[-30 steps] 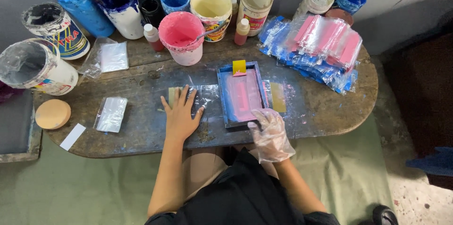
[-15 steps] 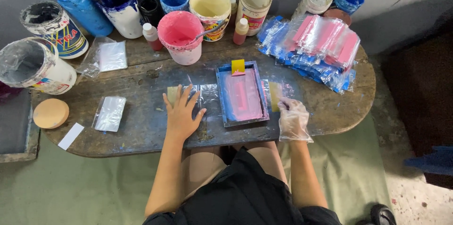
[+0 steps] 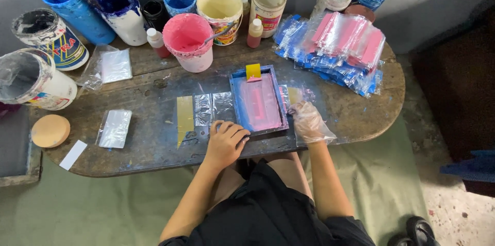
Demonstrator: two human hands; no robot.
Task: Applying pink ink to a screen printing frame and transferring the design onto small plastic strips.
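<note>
Blue-framed and smeared with pink ink, the small printing screen (image 3: pixel 259 102) lies flat on the worn wooden table (image 3: pixel 361 117), near its front edge, with a yellow squeegee (image 3: pixel 253 71) resting at the far end of the frame. The left hand (image 3: pixel 226 143), bare, rests at the screen's near-left corner, its fingers curled loosely over the frame edge and the tabletop, grasping nothing. The right hand (image 3: pixel 309 121), in a thin clear plastic glove, sits just right of the screen, fingers bent down onto a clear plastic sheet (image 3: pixel 295 95) beside the frame; whether it pinches the sheet cannot be told. Left of the screen lie clear plastic bags (image 3: pixel 212 105) and a yellow strip (image 3: pixel 184 116). Beyond the screen stands a pink paint bucket (image 3: pixel 187 41) with a stirrer in it, and to the screen's far right a heap of packed pink and blue packets (image 3: pixel 337 47)
</note>
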